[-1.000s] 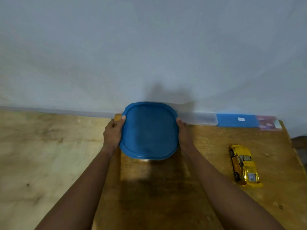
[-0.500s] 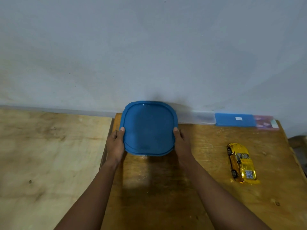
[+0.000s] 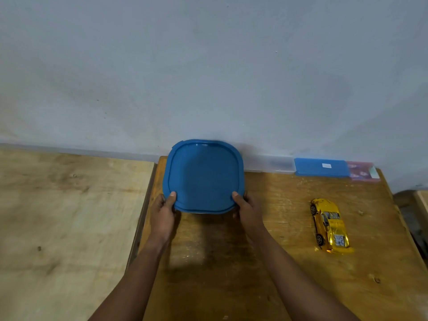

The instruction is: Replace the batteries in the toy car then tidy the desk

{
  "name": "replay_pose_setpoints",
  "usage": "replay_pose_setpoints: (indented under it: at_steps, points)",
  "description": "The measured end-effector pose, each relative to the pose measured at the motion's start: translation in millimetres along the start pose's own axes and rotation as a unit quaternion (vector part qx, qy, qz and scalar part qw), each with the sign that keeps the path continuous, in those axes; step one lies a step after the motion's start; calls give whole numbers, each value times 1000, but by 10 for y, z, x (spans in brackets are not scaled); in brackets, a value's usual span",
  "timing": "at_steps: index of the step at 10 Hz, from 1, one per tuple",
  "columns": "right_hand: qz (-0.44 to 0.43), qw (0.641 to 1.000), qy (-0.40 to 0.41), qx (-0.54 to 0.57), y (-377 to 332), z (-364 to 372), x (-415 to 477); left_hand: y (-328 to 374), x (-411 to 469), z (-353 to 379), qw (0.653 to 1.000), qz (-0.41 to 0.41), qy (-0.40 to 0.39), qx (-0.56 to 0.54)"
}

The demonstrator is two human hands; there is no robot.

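A blue-lidded square container [image 3: 203,176] with rounded corners stands at the back of the brown desk [image 3: 266,262], against the wall. My left hand [image 3: 163,210] grips its near left corner, thumb on the lid's rim. My right hand [image 3: 246,208] grips its near right corner the same way. What lies inside the container is hidden by the lid. The yellow toy car [image 3: 330,225] sits on its wheels to the right, well apart from both hands.
A flat blue case [image 3: 322,167] lies along the wall at the back right, with a clear box [image 3: 271,164] to its left and a pinkish packet [image 3: 362,171] to its right. A paler wooden table [image 3: 69,216] adjoins the desk's left edge.
Both hands have pushed the container away from me, back against the wall. My grip has slid from its sides to its near corners.
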State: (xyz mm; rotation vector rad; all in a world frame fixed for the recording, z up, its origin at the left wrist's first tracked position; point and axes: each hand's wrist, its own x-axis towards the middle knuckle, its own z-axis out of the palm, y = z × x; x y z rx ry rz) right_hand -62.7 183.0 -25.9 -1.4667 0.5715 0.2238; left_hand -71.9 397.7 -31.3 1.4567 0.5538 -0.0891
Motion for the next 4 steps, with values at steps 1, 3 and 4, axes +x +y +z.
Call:
replay_pose_setpoints:
  at_steps: [1, 3, 4]
  points:
    - [9, 1000, -13, 6, 0, -7, -5, 26, 2, 28, 1000, -11, 11, -15]
    - [44, 997, -44, -50, -125, -56, -120, 91, -94, 11, 999, 5, 24, 28]
    - [66, 989, -50, -127, -198, -157, -251, 35, -233, -25, 1000, 1, -5, 19]
